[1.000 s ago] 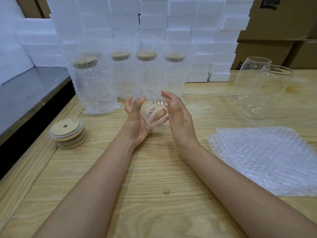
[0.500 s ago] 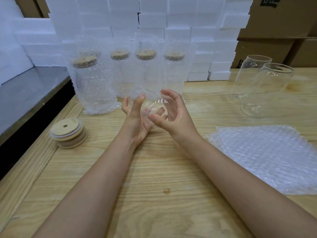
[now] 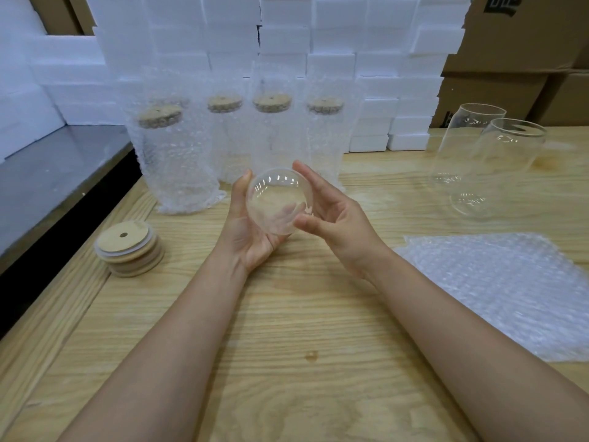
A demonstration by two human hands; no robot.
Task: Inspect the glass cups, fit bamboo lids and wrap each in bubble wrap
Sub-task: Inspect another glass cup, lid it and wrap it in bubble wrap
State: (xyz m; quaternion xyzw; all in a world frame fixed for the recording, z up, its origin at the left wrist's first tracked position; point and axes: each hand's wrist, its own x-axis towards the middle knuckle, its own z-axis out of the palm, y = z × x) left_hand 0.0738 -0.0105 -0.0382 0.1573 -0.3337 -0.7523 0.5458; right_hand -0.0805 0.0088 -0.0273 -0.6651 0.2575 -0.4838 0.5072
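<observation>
A clear glass cup (image 3: 278, 199) lies on its side between both hands above the table, one round end turned toward me. My left hand (image 3: 251, 231) cradles it from below and the left. My right hand (image 3: 331, 218) grips it from the right, thumb under and fingers over. Several cups wrapped in bubble wrap (image 3: 178, 161) with bamboo lids stand in a row behind. A stack of bamboo lids (image 3: 129, 247) lies at the left. Two bare glass cups (image 3: 490, 164) stand at the right, behind a pile of bubble wrap sheets (image 3: 506, 288).
The wooden table (image 3: 287, 362) carries everything. White foam blocks (image 3: 287, 43) are stacked along the back, with cardboard boxes (image 3: 516, 59) at the back right. A grey metal surface (image 3: 47, 173) lies lower at the left, past the table's edge.
The cup has been tipped and turned in my hands so that a round end now faces me. My right hand has shifted its hold around the cup.
</observation>
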